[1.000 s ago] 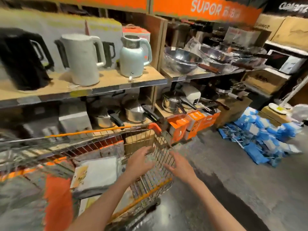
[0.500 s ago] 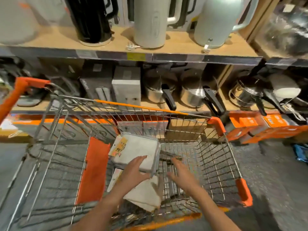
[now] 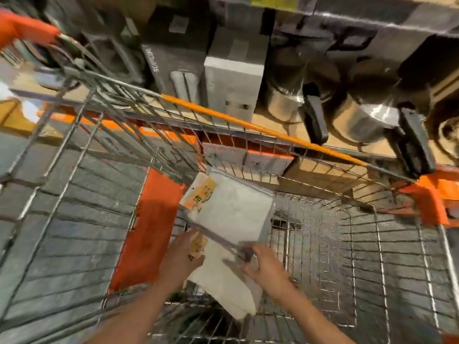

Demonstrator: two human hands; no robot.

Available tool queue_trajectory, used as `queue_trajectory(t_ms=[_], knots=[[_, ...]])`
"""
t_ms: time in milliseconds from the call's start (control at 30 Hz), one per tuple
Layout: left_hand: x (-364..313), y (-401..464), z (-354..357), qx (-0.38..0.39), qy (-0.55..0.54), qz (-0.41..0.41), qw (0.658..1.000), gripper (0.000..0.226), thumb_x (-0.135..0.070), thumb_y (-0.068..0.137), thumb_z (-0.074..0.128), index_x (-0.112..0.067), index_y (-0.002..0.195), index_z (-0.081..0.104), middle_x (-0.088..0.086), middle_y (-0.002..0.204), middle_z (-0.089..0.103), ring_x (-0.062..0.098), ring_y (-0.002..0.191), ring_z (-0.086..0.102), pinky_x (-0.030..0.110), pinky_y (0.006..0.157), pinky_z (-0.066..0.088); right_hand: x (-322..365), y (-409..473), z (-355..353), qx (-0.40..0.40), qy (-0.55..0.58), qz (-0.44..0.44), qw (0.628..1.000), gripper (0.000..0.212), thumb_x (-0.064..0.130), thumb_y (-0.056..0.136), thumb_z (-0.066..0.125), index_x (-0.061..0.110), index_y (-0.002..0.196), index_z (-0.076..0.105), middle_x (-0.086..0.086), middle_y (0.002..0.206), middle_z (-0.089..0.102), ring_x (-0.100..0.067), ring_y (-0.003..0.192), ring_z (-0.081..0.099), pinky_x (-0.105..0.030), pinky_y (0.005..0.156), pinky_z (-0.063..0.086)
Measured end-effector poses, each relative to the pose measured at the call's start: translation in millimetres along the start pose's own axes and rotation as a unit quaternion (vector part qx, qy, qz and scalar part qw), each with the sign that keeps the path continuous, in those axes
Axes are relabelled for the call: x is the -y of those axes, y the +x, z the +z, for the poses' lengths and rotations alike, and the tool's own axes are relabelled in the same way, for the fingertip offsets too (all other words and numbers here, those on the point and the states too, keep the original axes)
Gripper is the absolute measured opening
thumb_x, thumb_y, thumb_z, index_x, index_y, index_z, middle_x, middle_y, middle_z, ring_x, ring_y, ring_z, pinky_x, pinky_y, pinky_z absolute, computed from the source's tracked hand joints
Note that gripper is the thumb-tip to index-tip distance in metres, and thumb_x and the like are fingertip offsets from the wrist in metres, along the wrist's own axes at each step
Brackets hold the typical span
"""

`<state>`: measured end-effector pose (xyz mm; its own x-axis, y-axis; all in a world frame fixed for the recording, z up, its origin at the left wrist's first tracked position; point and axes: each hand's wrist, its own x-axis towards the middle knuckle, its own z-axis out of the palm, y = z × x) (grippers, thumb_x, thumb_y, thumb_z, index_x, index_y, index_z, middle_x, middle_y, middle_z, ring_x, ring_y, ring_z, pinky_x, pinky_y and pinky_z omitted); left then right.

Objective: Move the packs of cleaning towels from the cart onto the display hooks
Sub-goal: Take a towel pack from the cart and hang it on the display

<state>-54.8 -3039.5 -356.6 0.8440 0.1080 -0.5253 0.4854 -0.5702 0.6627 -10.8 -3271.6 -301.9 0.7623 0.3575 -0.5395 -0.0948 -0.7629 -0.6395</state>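
Our right hand (image 3: pixel 267 266) and left hand (image 3: pixel 182 256) pinch the near edge of the top towel pack (image 3: pixel 233 212), tilted up inside the cart (image 3: pixel 310 155). Under our fingers lies a second pack (image 3: pixel 223 284). Right of the grip the basket is open wire; left stands an orange panel (image 3: pixel 149 229). Half a second ago only our left hand touched the pack; the right has since closed on it.

Wire cart (image 3: pixel 248 125) walls are fencing the packs (image 3: pixel 236 214) all round; only the open top is letting hands through, pots (image 3: pixel 360 120) crowding beyond
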Motion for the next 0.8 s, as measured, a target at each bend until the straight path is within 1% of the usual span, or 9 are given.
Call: queue_trajectory(t_ms=[67,167,233,367,467,533,633,733,800], knots=[[8.7,0.0,4.3,-0.019,-0.038,-0.037,0.998,0.07,-0.021,0.081,0.074,-0.027,0.142,0.039,0.002,0.142,0.04,0.02,0.13,0.043,0.044,0.102,0.042,4.0,10.8,15.4,0.016,0.008,-0.02,1.0,0.045,0.045,0.085,0.061,0.022,0.123,0.052,0.014,0.112,0.053,-0.001,0.103,0.05,-0.011,0.081,0.04],[22.6,3.8,13.8,-0.05,-0.023,-0.067,0.996,0.072,-0.023,0.08,0.075,-0.025,0.141,0.039,0.002,0.138,0.042,0.019,0.124,0.044,0.036,0.1,0.042,5.0,27.1,38.2,0.054,0.049,-0.015,0.997,0.036,0.035,0.086,0.066,0.017,0.114,0.053,0.011,0.109,0.057,-0.007,0.102,0.053,-0.022,0.086,0.044],[30.7,7.8,18.6,-0.061,-0.014,-0.068,0.996,0.072,-0.025,0.079,0.076,-0.025,0.141,0.039,0.0,0.135,0.044,0.013,0.117,0.043,0.028,0.095,0.039,2.4,36.2,51.6,0.089,0.057,-0.002,0.994,0.038,0.034,0.085,0.067,0.017,0.115,0.052,0.012,0.108,0.055,-0.007,0.104,0.052,-0.018,0.084,0.041],[43.8,16.2,25.1,-0.077,-0.024,-0.076,0.994,0.075,-0.03,0.076,0.077,-0.027,0.141,0.039,-0.004,0.128,0.043,0.016,0.119,0.045,0.03,0.095,0.04,-9.8,59.0,72.8,0.159,0.034,0.005,0.987,0.064,0.042,0.084,0.066,0.019,0.138,0.041,0.011,0.138,0.045,-0.006,0.129,0.04,-0.011,0.097,0.029],[49.0,18.5,31.2,-0.088,0.019,-0.096,0.991,0.077,-0.038,0.075,0.075,-0.029,0.142,0.039,0.0,0.127,0.048,0.021,0.115,0.05,0.028,0.094,0.041,-17.0,76.5,81.2,0.153,0.026,0.028,0.988,0.073,0.04,0.083,0.068,0.019,0.144,0.034,0.008,0.143,0.04,-0.005,0.131,0.035,0.003,0.088,0.022],[52.4,16.9,36.3,-0.086,0.017,-0.11,0.99,0.077,-0.036,0.074,0.076,-0.028,0.142,0.04,0.005,0.129,0.05,0.022,0.112,0.053,0.031,0.095,0.045,-23.6,83.6,85.2,0.146,0.035,0.035,0.988,0.076,0.037,0.083,0.069,0.018,0.145,0.031,0.008,0.143,0.039,0.003,0.123,0.032,0.012,0.079,0.018],[58.2,11.3,42.3,-0.051,-0.045,-0.131,0.989,0.08,-0.03,0.077,0.075,-0.029,0.144,0.033,0.004,0.141,0.044,0.022,0.119,0.052,0.039,0.1,0.045,-34.7,89.4,92.4,0.14,0.022,0.018,0.99,0.08,0.042,0.082,0.069,0.02,0.146,0.027,0.012,0.14,0.034,0.006,0.121,0.025,0.007,0.087,0.015],[61.9,4.1,44.7,-0.05,-0.056,-0.135,0.988,0.081,-0.029,0.078,0.074,-0.03,0.146,0.03,-0.003,0.143,0.044,0.018,0.114,0.057,0.037,0.095,0.048,-36.3,96.2,98.0,0.143,0.078,0.032,0.986,0.072,0.037,0.078,0.075,0.031,0.136,0.034,0.023,0.13,0.038,0.005,0.123,0.035,0.007,0.084,0.025],[63.8,-0.2,45.4,-0.054,-0.042,-0.132,0.989,0.082,-0.029,0.078,0.074,-0.028,0.147,0.03,-0.002,0.145,0.04,0.018,0.117,0.054,0.037,0.096,0.048,-35.2,100.2,101.3,0.143,0.106,0.053,0.983,0.062,0.031,0.075,0.079,0.041,0.121,0.039,0.031,0.116,0.041,0.015,0.108,0.042,0.01,0.074,0.028]])
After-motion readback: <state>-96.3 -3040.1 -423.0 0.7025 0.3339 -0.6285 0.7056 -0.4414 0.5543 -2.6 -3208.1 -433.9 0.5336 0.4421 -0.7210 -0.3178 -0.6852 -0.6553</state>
